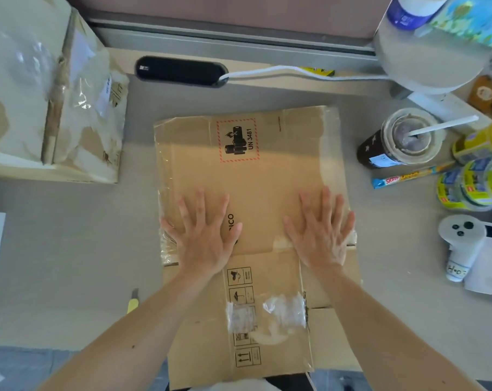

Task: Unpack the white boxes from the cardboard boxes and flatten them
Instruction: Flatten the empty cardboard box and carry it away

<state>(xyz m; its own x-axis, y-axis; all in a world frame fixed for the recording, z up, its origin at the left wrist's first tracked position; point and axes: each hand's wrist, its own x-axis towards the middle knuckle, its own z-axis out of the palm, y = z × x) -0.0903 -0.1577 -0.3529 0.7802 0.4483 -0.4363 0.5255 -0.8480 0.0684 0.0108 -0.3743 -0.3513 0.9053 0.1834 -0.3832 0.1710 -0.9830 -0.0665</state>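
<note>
Flattened cardboard box point(256, 193) pressed flat on the desk point(70, 249).
Left hand point(202, 235) and right hand point(321, 235) lie palm-down on it, fingers spread straight.

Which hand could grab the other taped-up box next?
Probably the left hand. Both hands press flat on the flattened cardboard box, but the taped-up box stands off to the left, nearer that hand. The right hand would have to reach across.
</note>
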